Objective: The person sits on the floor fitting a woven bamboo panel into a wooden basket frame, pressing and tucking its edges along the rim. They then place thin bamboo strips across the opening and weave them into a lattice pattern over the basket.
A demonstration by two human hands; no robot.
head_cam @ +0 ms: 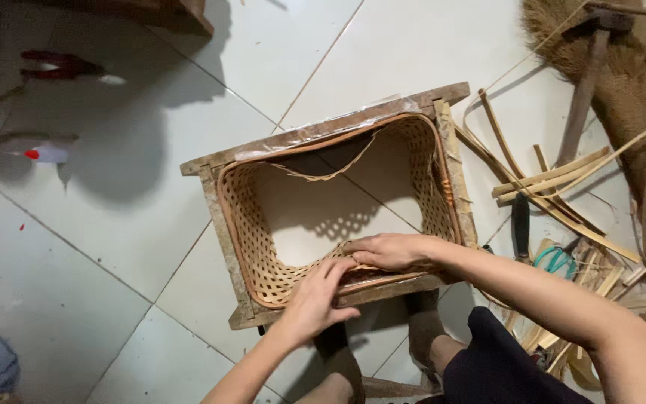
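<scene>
On the tiled floor [114, 247], a woven basket [252, 224] wedged in a wooden frame [222, 232] to keep its shape — left hand [315, 299] fingers pinching the near rim, right hand [390, 251] pressed flat beside it, bamboo strips [555, 179] lying handy rightward.

I see my left hand [317, 298] and right hand [392, 251] on the near rim of the woven basket [248, 224], seated inside the wooden frame [218, 224]; bamboo strips [555, 179] lie right of my fingers.

L hand [318, 297], R hand [389, 251] flat, fingers prob. pressing.
</scene>
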